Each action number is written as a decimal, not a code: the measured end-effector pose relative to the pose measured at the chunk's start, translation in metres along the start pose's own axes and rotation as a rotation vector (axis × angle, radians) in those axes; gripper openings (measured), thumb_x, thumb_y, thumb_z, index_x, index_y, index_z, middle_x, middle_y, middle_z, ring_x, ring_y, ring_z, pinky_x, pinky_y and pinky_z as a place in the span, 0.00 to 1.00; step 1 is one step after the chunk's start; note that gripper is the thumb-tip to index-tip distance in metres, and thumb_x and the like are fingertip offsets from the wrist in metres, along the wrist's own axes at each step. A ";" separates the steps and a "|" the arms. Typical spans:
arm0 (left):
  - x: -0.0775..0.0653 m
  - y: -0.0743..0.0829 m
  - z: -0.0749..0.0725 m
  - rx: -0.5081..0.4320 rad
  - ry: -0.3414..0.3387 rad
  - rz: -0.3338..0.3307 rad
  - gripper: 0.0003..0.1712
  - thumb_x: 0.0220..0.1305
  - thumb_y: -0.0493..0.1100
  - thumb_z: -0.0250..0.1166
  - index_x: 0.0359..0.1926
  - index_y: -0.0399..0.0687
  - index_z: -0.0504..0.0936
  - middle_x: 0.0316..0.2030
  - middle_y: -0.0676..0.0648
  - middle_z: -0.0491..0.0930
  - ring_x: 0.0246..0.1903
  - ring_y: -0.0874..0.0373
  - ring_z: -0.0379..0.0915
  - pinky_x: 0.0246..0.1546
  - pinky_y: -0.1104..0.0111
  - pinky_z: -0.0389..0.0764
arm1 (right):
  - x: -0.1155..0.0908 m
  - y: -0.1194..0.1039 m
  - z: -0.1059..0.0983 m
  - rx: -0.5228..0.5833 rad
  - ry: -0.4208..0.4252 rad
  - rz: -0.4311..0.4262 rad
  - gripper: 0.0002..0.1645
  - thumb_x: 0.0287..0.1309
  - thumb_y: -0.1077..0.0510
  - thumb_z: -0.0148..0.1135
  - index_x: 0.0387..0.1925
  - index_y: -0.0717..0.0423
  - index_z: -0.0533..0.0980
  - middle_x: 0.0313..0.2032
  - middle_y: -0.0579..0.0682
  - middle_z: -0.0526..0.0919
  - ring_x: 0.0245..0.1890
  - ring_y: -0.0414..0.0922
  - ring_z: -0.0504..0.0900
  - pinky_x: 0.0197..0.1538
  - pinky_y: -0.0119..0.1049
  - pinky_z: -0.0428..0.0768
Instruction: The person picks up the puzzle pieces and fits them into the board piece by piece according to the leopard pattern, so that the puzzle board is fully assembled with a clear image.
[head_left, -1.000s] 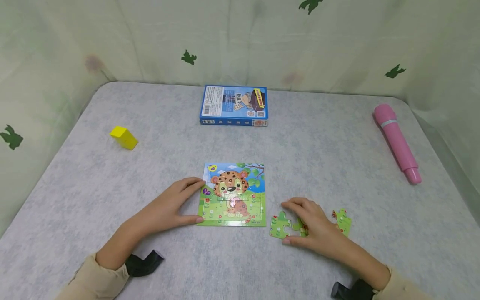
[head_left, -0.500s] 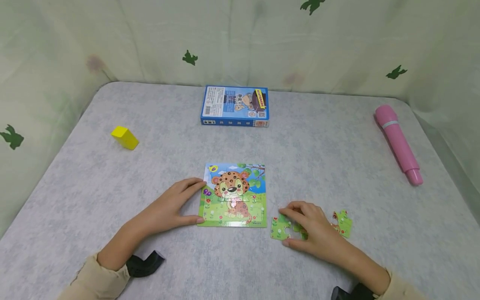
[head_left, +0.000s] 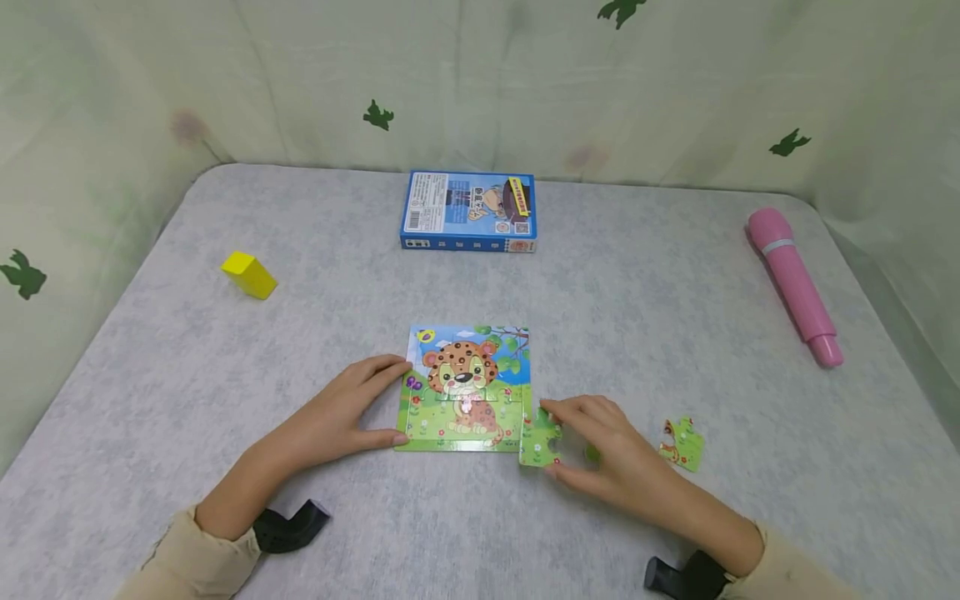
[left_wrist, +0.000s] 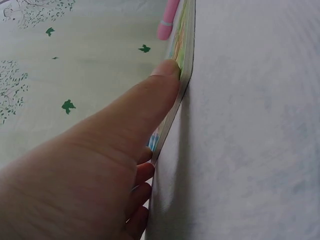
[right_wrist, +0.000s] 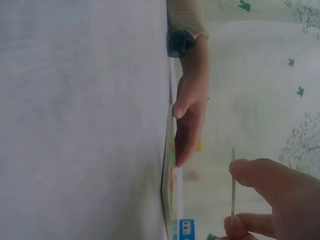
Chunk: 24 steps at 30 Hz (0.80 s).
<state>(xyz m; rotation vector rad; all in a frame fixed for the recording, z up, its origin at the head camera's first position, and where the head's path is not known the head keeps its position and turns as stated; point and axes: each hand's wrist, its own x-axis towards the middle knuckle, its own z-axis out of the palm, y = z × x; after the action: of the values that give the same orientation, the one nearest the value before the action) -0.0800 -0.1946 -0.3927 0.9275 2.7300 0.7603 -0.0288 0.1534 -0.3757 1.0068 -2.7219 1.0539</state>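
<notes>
A square jigsaw board (head_left: pixel 465 425) with a cartoon leopard on a green field lies flat before me. My left hand (head_left: pixel 341 412) rests at its left edge, thumb near the lower corner and fingertips farther up; the thumb tip (left_wrist: pixel 167 69) touches the board's edge in the left wrist view. My right hand (head_left: pixel 611 446) pinches a green puzzle piece (head_left: pixel 536 443) between thumb and fingers. The piece overlaps the board's lower right corner and appears edge-on, clear of the table, in the right wrist view. Another green piece (head_left: pixel 592 452) is mostly hidden under that hand.
A loose green piece with an orange patch (head_left: pixel 684 444) lies right of my right hand. Behind the board sits a blue box (head_left: pixel 468 211). A yellow block (head_left: pixel 250 276) stands at the left, and a pink microphone-shaped toy (head_left: pixel 797 287) lies at the far right.
My right hand has picked up the left green piece from the table and moved it left to the board's lower right corner. My left hand has stayed at the board's edge.
</notes>
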 end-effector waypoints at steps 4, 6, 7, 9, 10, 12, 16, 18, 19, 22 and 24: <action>0.000 0.001 -0.001 -0.007 -0.004 0.001 0.48 0.50 0.65 0.62 0.65 0.45 0.59 0.62 0.44 0.57 0.60 0.49 0.52 0.56 0.53 0.58 | 0.020 -0.012 0.004 0.094 -0.006 0.001 0.37 0.45 0.55 0.69 0.59 0.54 0.67 0.50 0.41 0.71 0.50 0.40 0.66 0.47 0.38 0.71; -0.001 0.001 -0.002 -0.012 -0.006 0.003 0.48 0.50 0.65 0.62 0.65 0.45 0.59 0.62 0.45 0.57 0.60 0.49 0.52 0.56 0.53 0.58 | 0.030 -0.017 0.009 0.120 -0.020 0.000 0.37 0.46 0.54 0.68 0.59 0.55 0.67 0.50 0.43 0.71 0.51 0.41 0.65 0.48 0.39 0.71; -0.001 0.001 -0.002 -0.015 -0.007 0.005 0.48 0.50 0.64 0.63 0.65 0.45 0.59 0.62 0.45 0.57 0.60 0.49 0.52 0.56 0.53 0.58 | 0.035 -0.019 0.012 0.122 -0.026 -0.002 0.37 0.46 0.54 0.68 0.59 0.55 0.67 0.50 0.43 0.71 0.51 0.41 0.66 0.47 0.39 0.70; -0.001 0.001 -0.003 -0.023 -0.008 0.007 0.48 0.49 0.64 0.63 0.65 0.44 0.59 0.62 0.45 0.57 0.61 0.50 0.51 0.57 0.53 0.58 | 0.044 -0.024 0.019 0.122 -0.039 -0.010 0.36 0.47 0.53 0.68 0.59 0.56 0.67 0.49 0.46 0.72 0.50 0.42 0.66 0.47 0.38 0.70; -0.001 0.001 -0.003 -0.026 -0.008 0.011 0.48 0.50 0.63 0.63 0.65 0.44 0.59 0.62 0.45 0.57 0.61 0.50 0.51 0.57 0.53 0.57 | 0.048 -0.026 0.023 0.118 -0.046 -0.013 0.36 0.47 0.53 0.68 0.58 0.57 0.67 0.49 0.46 0.72 0.50 0.42 0.66 0.47 0.38 0.70; -0.001 0.001 -0.003 -0.035 -0.007 0.020 0.48 0.50 0.62 0.64 0.65 0.44 0.59 0.62 0.45 0.56 0.61 0.50 0.51 0.57 0.53 0.57 | 0.055 -0.028 0.031 0.100 -0.063 -0.017 0.35 0.47 0.52 0.68 0.57 0.57 0.68 0.47 0.46 0.72 0.48 0.41 0.66 0.46 0.36 0.69; 0.000 -0.001 -0.002 -0.041 0.006 0.055 0.46 0.50 0.61 0.64 0.65 0.45 0.59 0.62 0.47 0.57 0.61 0.50 0.51 0.57 0.53 0.56 | 0.067 -0.028 0.047 0.053 -0.097 -0.020 0.35 0.48 0.49 0.67 0.57 0.56 0.69 0.45 0.44 0.72 0.46 0.39 0.65 0.48 0.35 0.66; 0.000 -0.003 -0.001 -0.042 0.011 0.075 0.45 0.50 0.60 0.65 0.65 0.47 0.61 0.62 0.48 0.58 0.61 0.51 0.51 0.57 0.52 0.56 | 0.073 -0.026 0.053 0.030 -0.108 -0.018 0.35 0.48 0.48 0.66 0.57 0.56 0.69 0.44 0.43 0.72 0.44 0.39 0.66 0.47 0.35 0.65; 0.000 -0.003 -0.001 -0.043 0.013 0.084 0.44 0.50 0.60 0.65 0.64 0.48 0.62 0.62 0.48 0.58 0.61 0.51 0.51 0.57 0.52 0.56 | 0.075 -0.025 0.056 0.018 -0.114 -0.016 0.35 0.48 0.48 0.66 0.57 0.55 0.69 0.46 0.44 0.72 0.45 0.39 0.66 0.48 0.35 0.65; 0.000 -0.004 -0.001 -0.046 0.018 0.108 0.40 0.50 0.59 0.66 0.62 0.53 0.65 0.61 0.49 0.60 0.61 0.50 0.52 0.56 0.50 0.56 | 0.082 -0.022 0.062 -0.014 -0.130 -0.016 0.35 0.49 0.46 0.65 0.57 0.55 0.70 0.46 0.44 0.73 0.45 0.39 0.67 0.52 0.37 0.64; 0.000 -0.004 -0.002 -0.049 0.011 0.123 0.37 0.50 0.58 0.65 0.62 0.56 0.66 0.61 0.48 0.60 0.60 0.49 0.52 0.55 0.49 0.56 | 0.085 -0.021 0.066 -0.034 -0.139 -0.023 0.34 0.49 0.45 0.65 0.57 0.54 0.70 0.47 0.44 0.73 0.46 0.39 0.67 0.51 0.38 0.64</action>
<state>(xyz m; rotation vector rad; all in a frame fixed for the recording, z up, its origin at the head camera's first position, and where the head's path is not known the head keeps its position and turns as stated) -0.0828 -0.1981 -0.3936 1.0911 2.6708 0.8517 -0.0718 0.0542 -0.3910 1.1444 -2.8182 0.9656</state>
